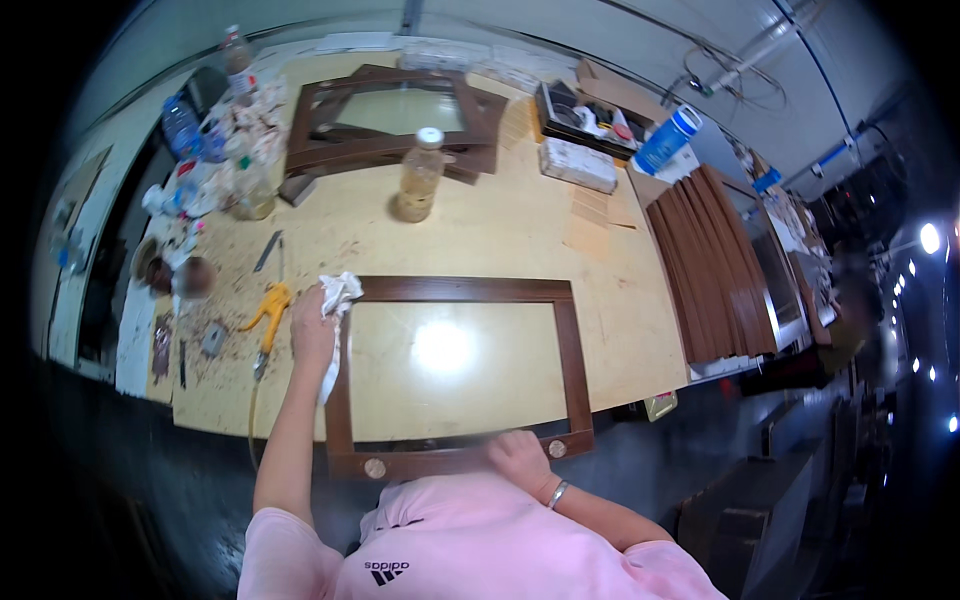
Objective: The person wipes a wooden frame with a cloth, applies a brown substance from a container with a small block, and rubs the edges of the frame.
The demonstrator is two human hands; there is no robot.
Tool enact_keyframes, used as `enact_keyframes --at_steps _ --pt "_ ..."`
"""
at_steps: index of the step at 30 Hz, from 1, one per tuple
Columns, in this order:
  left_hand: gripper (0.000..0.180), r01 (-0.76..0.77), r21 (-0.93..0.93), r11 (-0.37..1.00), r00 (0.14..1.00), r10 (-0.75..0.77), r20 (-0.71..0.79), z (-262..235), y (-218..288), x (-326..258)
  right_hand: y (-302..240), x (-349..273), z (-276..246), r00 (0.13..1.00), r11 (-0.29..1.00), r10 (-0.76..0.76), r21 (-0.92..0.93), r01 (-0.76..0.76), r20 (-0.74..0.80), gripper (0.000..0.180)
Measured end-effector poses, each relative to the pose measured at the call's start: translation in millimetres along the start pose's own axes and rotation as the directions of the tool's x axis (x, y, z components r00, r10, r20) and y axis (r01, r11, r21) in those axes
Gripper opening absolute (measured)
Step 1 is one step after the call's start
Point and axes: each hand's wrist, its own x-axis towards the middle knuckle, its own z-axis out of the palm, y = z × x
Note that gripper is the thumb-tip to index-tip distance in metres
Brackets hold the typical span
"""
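Note:
A dark brown wooden frame [440,290] lies on the worktable, its near rail jutting past the table's front edge. A bright reflection shows inside it, so it seems to hold a glass pane. Two round light spots mark the near rail. At the frame's far left corner, my left hand [312,325] is closed on a crumpled white cloth [342,290] that hangs along the left rail. My right hand [522,462] curls over the near rail towards its right end, with its fingertips partly blurred. Left of my left hand lies a yellow air blow gun [270,308] with a hose.
A capped bottle of yellowish liquid [421,178] stands beyond the frame. Other brown frames [300,130] are stacked at the back left, near bottles and crumpled tissues [262,125]. Brown wooden strips [710,265] line the right side. A white block [578,165] and a blue canister [668,138] sit back right.

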Motion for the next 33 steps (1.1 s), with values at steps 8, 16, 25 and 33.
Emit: enact_keyframes --at_steps 8,16,25,33 --pt "0.029 -0.251 -0.221 0.943 0.910 0.307 0.277 68 111 -64 6 1 6 0.998 0.998 0.054 0.038 -0.056 0.044 0.014" --pt "0.030 0.283 -0.619 0.733 0.849 0.109 0.517 77 179 39 6 1 -6 0.993 0.995 0.069 0.072 -0.076 0.095 0.013" --pt "0.042 -0.485 -0.247 0.839 0.657 0.536 0.530 106 112 -1 2 -4 7 0.992 0.993 0.106 -0.038 -0.109 -0.071 0.015" --pt "0.031 0.221 -0.327 0.919 0.960 -0.147 0.237 -65 -129 -21 -9 17 -52 0.989 0.992 0.090 0.098 -0.078 -0.121 0.024"
